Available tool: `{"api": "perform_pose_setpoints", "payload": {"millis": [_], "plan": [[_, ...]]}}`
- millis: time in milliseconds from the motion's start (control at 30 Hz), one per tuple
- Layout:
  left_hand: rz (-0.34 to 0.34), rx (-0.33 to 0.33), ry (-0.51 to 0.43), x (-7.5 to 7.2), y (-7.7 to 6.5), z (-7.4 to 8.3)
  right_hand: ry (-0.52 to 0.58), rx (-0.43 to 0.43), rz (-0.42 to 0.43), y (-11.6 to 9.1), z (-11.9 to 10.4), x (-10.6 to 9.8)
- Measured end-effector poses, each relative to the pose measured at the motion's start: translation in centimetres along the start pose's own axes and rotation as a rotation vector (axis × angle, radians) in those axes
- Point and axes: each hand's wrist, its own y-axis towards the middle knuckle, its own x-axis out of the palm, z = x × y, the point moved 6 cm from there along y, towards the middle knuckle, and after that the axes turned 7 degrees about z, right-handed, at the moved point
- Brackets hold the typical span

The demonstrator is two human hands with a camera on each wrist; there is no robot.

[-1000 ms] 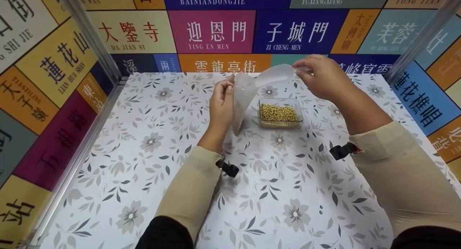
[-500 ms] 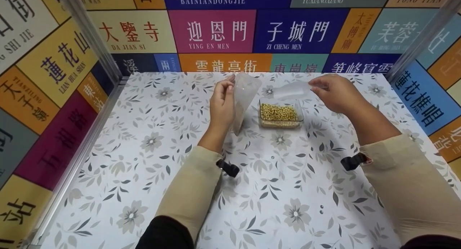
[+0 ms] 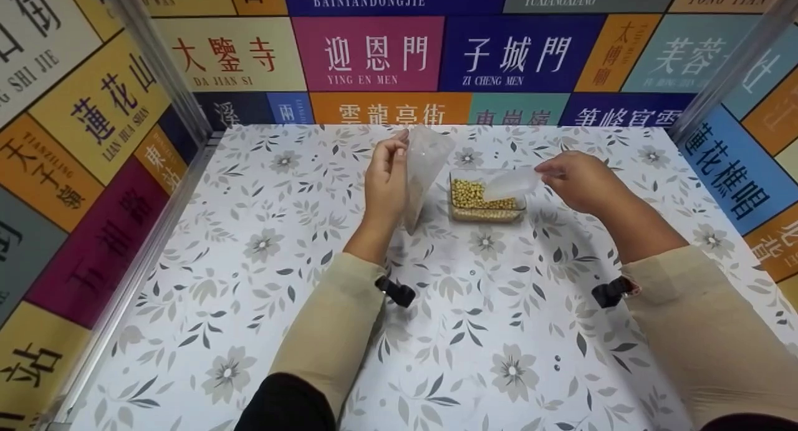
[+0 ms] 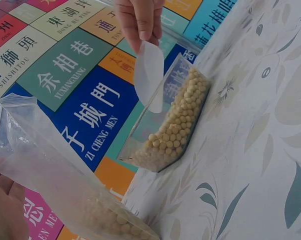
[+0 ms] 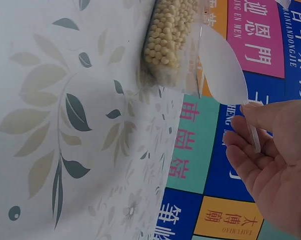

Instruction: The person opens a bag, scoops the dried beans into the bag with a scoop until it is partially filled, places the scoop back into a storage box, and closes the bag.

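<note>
My left hand [image 3: 385, 184] holds a clear plastic bag [image 3: 427, 159] upright near the back of the table. Some soybeans [image 4: 123, 220] lie at the bottom of the bag in the left wrist view. To its right stands a rectangular glass container [image 3: 486, 216], well filled with soybeans [image 3: 467, 195]. My right hand [image 3: 580, 178] pinches the thin handle of a translucent white plastic scoop [image 3: 511, 183] between thumb and fingers. The scoop's bowl dips over the container's right part, its tip down at the beans. In the right wrist view the handle [image 5: 254, 132] crosses the fingers.
A white tablecloth [image 3: 299, 331] with grey flowers and leaves covers the table. Panels with colourful printed signs [image 3: 368, 53] stand along the back and both sides, joined by metal posts [image 3: 168, 63] at the corners.
My right hand has drawn the scoop away from the bag's mouth, to the right and down into the glass container. The left hand and bag stay in place.
</note>
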Motion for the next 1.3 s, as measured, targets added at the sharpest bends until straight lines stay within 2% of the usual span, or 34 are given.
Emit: {"api": "perform_pose_setpoints", "payload": {"millis": [200,500,733,1000,1300], "plan": [[-0.001,0.005,0.013,0.0,0.1,-0.1,-0.078,-0.039,-0.007,-0.1,-0.4,0.4],[0.006,0.006,0.004,0.0,0.1,-0.2,-0.108,-0.099,0.010,-0.3,-2.0,0.7],[0.006,0.004,0.011,0.0,0.0,-0.1,-0.134,-0.170,-0.011,-0.3,-2.9,1.7],[0.003,-0.001,0.025,0.0,-0.1,0.0,-0.061,-0.131,-0.008,-0.1,-2.2,2.7],[-0.011,0.013,0.017,0.1,-0.2,0.1,0.021,-0.048,-0.064,0.1,-2.0,4.1]]}}
